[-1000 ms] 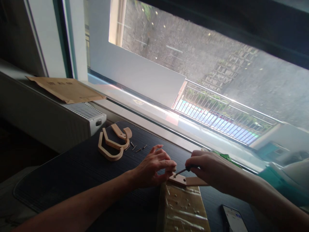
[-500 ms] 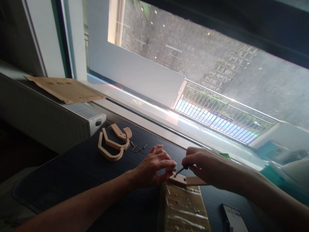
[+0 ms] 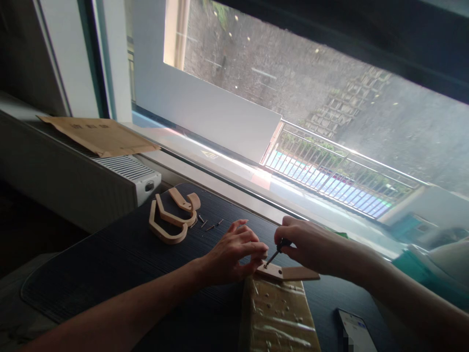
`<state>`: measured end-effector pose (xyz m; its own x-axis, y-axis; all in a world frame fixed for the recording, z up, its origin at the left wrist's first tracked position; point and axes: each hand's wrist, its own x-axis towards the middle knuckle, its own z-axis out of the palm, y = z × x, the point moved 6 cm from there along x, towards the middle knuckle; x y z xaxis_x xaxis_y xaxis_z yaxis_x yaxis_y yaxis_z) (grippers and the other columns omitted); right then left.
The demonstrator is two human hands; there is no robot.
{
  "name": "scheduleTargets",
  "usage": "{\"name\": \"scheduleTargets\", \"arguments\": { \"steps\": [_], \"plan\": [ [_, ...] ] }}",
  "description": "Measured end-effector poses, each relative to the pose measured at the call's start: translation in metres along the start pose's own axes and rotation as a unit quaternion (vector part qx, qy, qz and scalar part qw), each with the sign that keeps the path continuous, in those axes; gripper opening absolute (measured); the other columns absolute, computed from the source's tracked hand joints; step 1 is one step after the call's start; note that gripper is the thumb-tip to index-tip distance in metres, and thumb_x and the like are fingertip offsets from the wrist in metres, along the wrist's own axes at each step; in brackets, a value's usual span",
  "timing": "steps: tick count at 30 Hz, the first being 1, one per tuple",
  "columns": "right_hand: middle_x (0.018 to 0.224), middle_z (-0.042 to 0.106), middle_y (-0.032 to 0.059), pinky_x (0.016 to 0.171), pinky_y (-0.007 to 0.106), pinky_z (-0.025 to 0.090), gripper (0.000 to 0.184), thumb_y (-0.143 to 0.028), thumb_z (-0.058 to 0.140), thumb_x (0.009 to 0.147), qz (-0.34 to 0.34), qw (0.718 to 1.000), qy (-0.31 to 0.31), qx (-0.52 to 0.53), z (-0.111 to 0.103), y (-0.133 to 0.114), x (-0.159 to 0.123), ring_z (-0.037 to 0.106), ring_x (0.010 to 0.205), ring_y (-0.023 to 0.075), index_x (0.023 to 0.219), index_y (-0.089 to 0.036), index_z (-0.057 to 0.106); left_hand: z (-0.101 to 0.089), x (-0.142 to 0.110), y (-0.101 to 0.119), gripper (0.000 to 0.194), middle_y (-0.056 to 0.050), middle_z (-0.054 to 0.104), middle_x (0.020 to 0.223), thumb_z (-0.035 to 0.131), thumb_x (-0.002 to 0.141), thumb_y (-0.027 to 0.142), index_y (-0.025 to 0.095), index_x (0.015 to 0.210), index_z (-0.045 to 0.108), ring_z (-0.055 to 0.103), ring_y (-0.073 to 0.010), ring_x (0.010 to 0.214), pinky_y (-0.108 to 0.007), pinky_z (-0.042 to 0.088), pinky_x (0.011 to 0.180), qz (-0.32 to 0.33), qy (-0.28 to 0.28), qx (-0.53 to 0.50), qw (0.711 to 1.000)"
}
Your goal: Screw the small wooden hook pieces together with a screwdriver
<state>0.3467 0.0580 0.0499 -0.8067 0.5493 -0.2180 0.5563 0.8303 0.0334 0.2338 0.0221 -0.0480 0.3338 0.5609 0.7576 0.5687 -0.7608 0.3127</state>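
My right hand (image 3: 295, 242) is closed around the dark handle of a screwdriver (image 3: 272, 257), held at a slant. Its tip meets a screw hole in a pale wooden hook (image 3: 300, 273), which also has a second dark hole. That hook lies across the top of a tape-wrapped cardboard box (image 3: 286, 313). With fingers bent, my left hand (image 3: 244, 252) grips the hook's curved end; part of that end is hidden behind the fingers.
Several more wooden hooks (image 3: 168, 239) lie on the dark table (image 3: 120, 274), beside loose screws (image 3: 201, 221). A phone (image 3: 355, 330) rests at the right. Behind are a radiator (image 3: 146, 178) bearing a brown paper envelope (image 3: 102, 137), and a window.
My right hand has lifted slightly and tilted the screwdriver more upright, uncovering more of the hook's right end. My left hand stays in place.
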Motion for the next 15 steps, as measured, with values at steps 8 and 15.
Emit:
{"name": "scheduleTargets", "arguments": {
  "steps": [8,15],
  "plan": [
    [0.096,0.058,0.0011,0.062,0.026,0.041,0.019,-0.017,0.056,0.081,0.0,1.0,-0.011,0.024,-0.0049,0.0007,-0.0028,0.055,0.074,0.0129,0.098,-0.024,0.06,-0.0008,0.0013,0.0009,0.023,0.0,0.061,0.089,0.057,0.084,0.023,0.023,0.107,0.059,0.056,-0.0151,0.087,-0.043,0.023,0.107,0.004,0.009,-0.001,1.0],
    [0.083,0.059,-0.0002,0.057,0.026,0.037,0.01,-0.024,0.053,0.085,-0.01,1.0,-0.016,0.0,-0.0013,0.0051,0.004,0.052,0.064,0.0107,0.086,-0.022,0.064,-0.0004,0.0015,0.0011,0.021,0.001,0.061,0.087,0.057,0.084,0.022,0.023,0.105,0.059,0.055,-0.0149,0.087,-0.043,0.021,0.107,-0.001,0.0,-0.003,1.0]
  ]
}}
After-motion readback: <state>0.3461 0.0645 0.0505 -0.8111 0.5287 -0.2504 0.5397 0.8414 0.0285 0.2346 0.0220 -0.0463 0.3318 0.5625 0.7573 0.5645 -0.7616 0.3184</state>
